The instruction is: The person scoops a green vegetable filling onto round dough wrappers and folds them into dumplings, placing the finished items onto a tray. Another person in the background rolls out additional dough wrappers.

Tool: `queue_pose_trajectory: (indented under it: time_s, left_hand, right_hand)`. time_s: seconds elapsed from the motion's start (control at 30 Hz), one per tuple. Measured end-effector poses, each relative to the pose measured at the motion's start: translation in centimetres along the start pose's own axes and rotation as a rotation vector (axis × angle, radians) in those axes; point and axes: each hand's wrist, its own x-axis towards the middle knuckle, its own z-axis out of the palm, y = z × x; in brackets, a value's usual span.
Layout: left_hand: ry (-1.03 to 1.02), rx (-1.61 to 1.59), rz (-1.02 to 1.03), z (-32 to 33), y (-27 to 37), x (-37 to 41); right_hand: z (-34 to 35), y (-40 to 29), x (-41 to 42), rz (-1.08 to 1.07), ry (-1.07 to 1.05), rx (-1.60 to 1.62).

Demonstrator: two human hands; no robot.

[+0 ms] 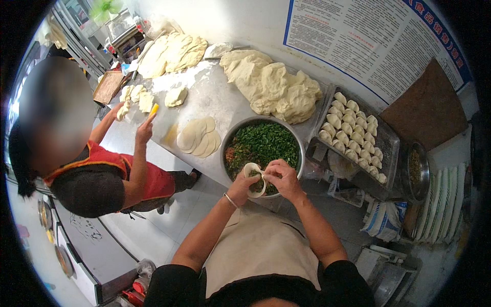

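Note:
Over the near side of a steel bowl (pixel 302 153), my left hand (pixel 242 188) supports a round dough wrapper (pixel 250 167) curved into an open cup. My right hand (pixel 284 179) pinches the wrapper's right edge, pulling two sides together. Whatever lies inside the wrapper is partly hidden by my fingers. Below, the bowl holds chopped greens (pixel 264 138) with a brownish mix at the left. Flat round wrappers (pixel 199 137) lie overlapped on the metal table (pixel 209 90), left of the bowl.
At right, a metal tray (pixel 393 153) carries rows of folded dumplings (pixel 351 128). Large dough masses (pixel 274 84) rest behind the bowl. On the left, a co-worker in a red apron (pixel 157 178) handles dough pieces (pixel 145 103) and a yellow-handled tool (pixel 154 110). A brown board (pixel 425 107) leans against the wall.

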Motion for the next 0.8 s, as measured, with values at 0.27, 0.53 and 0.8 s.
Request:
queue_pose_trajectory:
  time_s: [0.27, 0.53, 0.8]
  left_hand:
    - [-0.11, 0.0, -0.087, 1.0, 1.7, -0.9]
    - [-0.216, 0.347, -0.062, 0.3, 2.2, -0.8]
    - [-0.095, -0.236, -0.163, -0.7, 1.6, -1.4]
  right_hand:
    - [0.3, -0.5, 0.2, 0.176, -0.024, 0.125]
    - [0.2, -1.2, 0.0, -0.097, -0.032, -0.115]
    - [0.7, 0.9, -0.7, -0.074, 0.055, -0.049]
